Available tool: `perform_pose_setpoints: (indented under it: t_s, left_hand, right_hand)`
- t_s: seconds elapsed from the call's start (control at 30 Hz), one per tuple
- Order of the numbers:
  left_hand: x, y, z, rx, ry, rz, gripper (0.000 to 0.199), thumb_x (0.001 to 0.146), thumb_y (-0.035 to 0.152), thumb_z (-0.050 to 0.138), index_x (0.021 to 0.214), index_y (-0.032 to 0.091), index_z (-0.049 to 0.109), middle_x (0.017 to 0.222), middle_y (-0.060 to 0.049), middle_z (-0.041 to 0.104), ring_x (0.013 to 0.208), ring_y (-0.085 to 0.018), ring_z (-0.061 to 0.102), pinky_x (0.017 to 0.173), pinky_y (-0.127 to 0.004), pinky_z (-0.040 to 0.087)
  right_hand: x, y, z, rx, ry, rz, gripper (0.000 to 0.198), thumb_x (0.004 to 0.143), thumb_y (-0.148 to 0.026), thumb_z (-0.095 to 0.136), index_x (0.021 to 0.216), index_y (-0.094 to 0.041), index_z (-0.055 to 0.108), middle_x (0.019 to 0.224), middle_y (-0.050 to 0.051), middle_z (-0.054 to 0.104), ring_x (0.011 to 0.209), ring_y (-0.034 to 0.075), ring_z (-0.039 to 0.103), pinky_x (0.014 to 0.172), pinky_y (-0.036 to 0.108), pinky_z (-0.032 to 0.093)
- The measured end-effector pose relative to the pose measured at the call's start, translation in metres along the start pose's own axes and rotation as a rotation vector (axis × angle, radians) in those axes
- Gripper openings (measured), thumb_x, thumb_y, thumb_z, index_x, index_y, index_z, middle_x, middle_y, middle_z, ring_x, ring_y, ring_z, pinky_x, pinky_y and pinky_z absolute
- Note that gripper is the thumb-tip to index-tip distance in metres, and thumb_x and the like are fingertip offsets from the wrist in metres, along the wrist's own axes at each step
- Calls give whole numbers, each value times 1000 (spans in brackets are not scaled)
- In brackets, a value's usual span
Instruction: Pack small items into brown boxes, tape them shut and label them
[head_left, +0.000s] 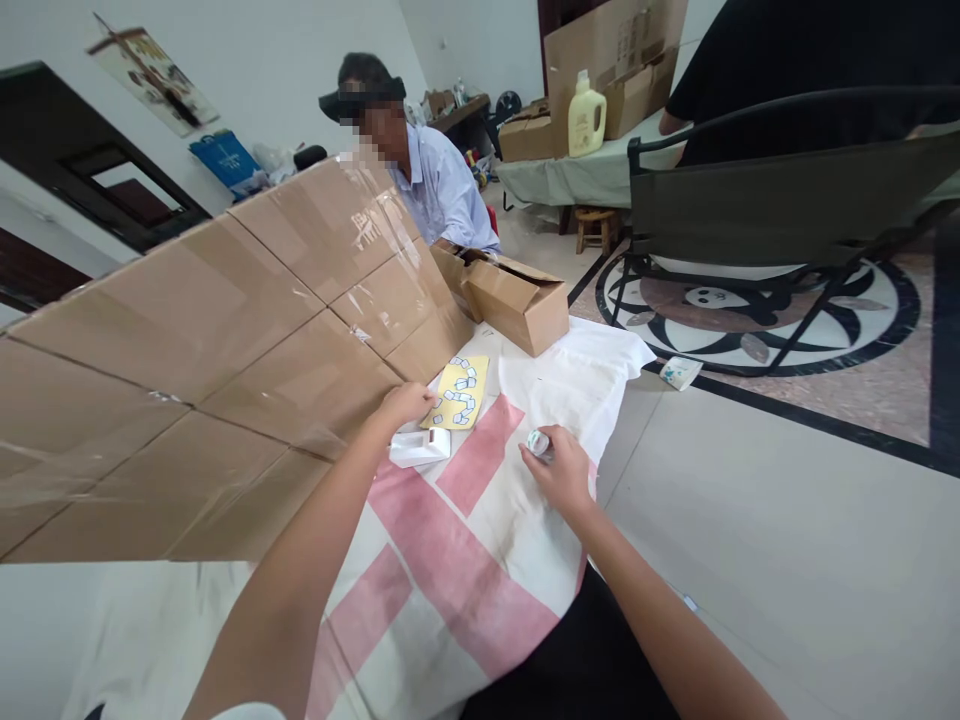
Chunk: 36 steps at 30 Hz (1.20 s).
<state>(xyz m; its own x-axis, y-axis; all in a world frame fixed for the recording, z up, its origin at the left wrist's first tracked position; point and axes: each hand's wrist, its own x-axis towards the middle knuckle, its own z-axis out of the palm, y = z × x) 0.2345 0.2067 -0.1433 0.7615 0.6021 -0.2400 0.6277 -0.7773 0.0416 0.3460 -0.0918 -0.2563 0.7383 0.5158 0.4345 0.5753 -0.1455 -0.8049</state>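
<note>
My left hand [407,404] is closed, its fingertips pinched at the left edge of a yellow card [456,385] printed with a winding chain of pale blue-white squares. Just below that hand, a white tape dispenser [421,447] lies on the cloth. In my right hand [564,468], between thumb and fingers, is a small roll of clear tape [537,443], held above the right part of the table. White cloth with pink bands [480,470] covers the table under both hands.
A tall wall of taped cardboard boxes [247,330] stands along the left side. An open cardboard box [525,300] sits at the table's far end, where a person in a light shirt [450,190] is seated. To the right are a folding chair [780,210] and a paper cup [680,373] on the floor.
</note>
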Motion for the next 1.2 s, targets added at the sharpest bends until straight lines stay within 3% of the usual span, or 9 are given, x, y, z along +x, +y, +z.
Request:
perform_pose_setpoints:
  t_s: [0.07, 0.17, 0.27, 0.37, 0.53, 0.73, 0.93, 1.03, 1.2]
  left_hand:
    - [3, 13, 0, 14, 86, -4, 36, 97, 47, 59, 118, 19, 65, 120, -9, 67, 109, -23, 65, 97, -47, 53]
    - [16, 46, 9, 13, 145, 103, 38, 97, 45, 57, 125, 21, 63, 130, -10, 64, 119, -25, 60, 105, -51, 48]
    - [31, 79, 21, 10, 116, 233, 35, 94, 43, 64, 121, 20, 65, 134, -10, 61, 127, -27, 55, 110, -54, 44]
    - [39, 95, 25, 18, 71, 257, 31, 93, 41, 65, 114, 18, 67, 129, -9, 63, 122, -26, 58, 105, -53, 48]
    - [35, 82, 10, 42, 37, 184, 32, 95, 45, 62, 109, 16, 66, 110, -7, 69, 99, -20, 66, 90, -43, 56]
    - [30, 53, -3, 155, 212, -61, 34, 97, 47, 57, 115, 19, 65, 115, -8, 68, 107, -23, 64, 99, -48, 51]
    - [32, 35, -4, 266, 220, -130, 27, 97, 42, 59, 108, 19, 67, 118, -8, 67, 112, -23, 62, 102, -49, 50]
    - [36, 32, 3, 291, 183, -118, 29, 97, 41, 60, 113, 18, 66, 123, -10, 66, 114, -24, 62, 101, -50, 51]
    - [45, 26, 14, 223, 0, 48, 30, 95, 39, 63, 116, 18, 65, 125, -9, 65, 114, -24, 62, 99, -48, 53]
  right_hand:
    - [0, 0, 0, 7, 1, 3, 20, 89, -40, 66, 98, -22, 59, 86, 3, 68, 78, 22, 63, 68, 33, 46]
    - [0, 0, 0, -3, 1, 6, 21, 90, -41, 65, 98, -22, 60, 85, 4, 68, 77, 22, 63, 68, 33, 46]
    - [0, 0, 1, -19, 5, -3, 22, 90, -42, 65, 98, -22, 60, 84, 4, 67, 77, 22, 63, 68, 33, 46]
    - [0, 1, 1, -25, 13, -22, 22, 91, -41, 64, 99, -22, 60, 83, 4, 67, 76, 21, 62, 68, 33, 45]
    - [0, 0, 1, -23, 25, -25, 22, 91, -41, 65, 99, -21, 60, 83, 4, 66, 75, 22, 63, 68, 33, 45]
    - [-1, 0, 1, 3, 20, -4, 21, 90, -41, 65, 97, -22, 59, 83, 3, 66, 74, 21, 62, 67, 33, 45]
    - [-1, 0, 2, 7, 24, -13, 22, 91, -42, 64, 98, -22, 59, 81, 3, 65, 73, 21, 61, 66, 33, 45]
    - [-1, 0, 1, 20, 27, -8, 22, 90, -41, 65, 98, -22, 59, 83, 4, 65, 73, 21, 61, 66, 33, 45]
    - [-1, -1, 0, 11, 20, 12, 21, 90, -41, 65, 99, -22, 59, 85, 4, 67, 74, 21, 62, 66, 33, 46]
